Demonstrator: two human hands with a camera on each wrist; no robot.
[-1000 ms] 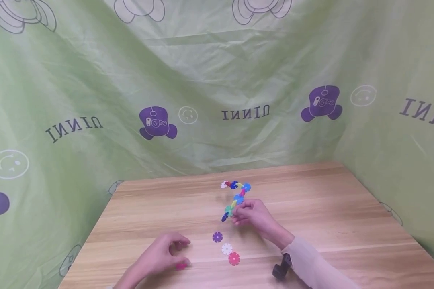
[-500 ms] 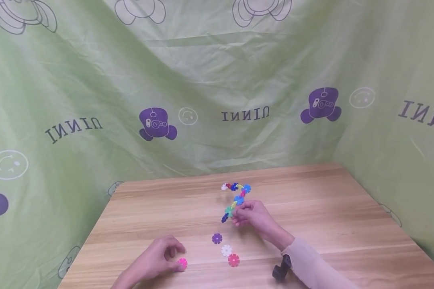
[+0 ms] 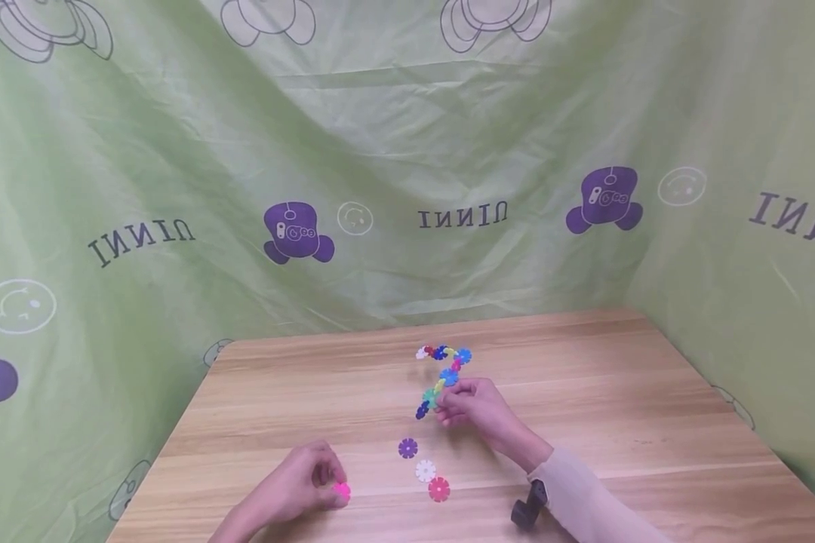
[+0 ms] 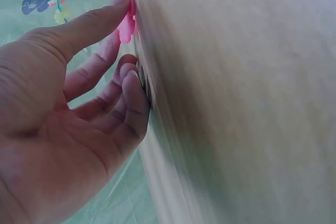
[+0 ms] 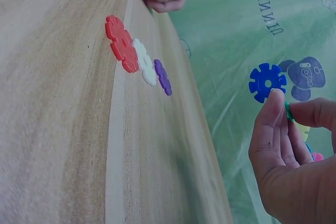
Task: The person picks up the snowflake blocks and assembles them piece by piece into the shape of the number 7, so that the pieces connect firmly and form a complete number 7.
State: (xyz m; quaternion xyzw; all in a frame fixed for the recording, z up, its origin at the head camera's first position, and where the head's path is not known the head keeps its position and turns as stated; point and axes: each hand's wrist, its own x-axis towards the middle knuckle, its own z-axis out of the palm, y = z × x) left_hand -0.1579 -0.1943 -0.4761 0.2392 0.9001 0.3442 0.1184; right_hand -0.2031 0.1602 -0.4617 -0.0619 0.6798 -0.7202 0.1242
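My left hand [image 3: 299, 483] pinches a pink snowflake disc [image 3: 342, 492] between thumb and index finger, low over the table; the left wrist view shows the pink disc [image 4: 127, 27] at the fingertips, its lower edge close to the wood. My right hand [image 3: 482, 411] holds a chain of linked snowflake discs [image 3: 450, 375] by its green disc [image 3: 430, 397]. A dark blue disc [image 5: 268, 83] forms the chain's near end. From there the chain curves away through yellow, light blue, pink and red to a white disc at the far end.
Between the hands lie a purple disc [image 3: 408, 448], a white disc [image 3: 425, 471] and a red-pink disc [image 3: 438, 489], flat on the wooden table [image 3: 584, 362]. A black device [image 3: 530, 505] is strapped at the right wrist. A green printed curtain [image 3: 394, 151] surrounds the table.
The left fingers have come together on the pink disc, which lay under the thumb with the index finger apart. My right hand and the chain stay nearly still.
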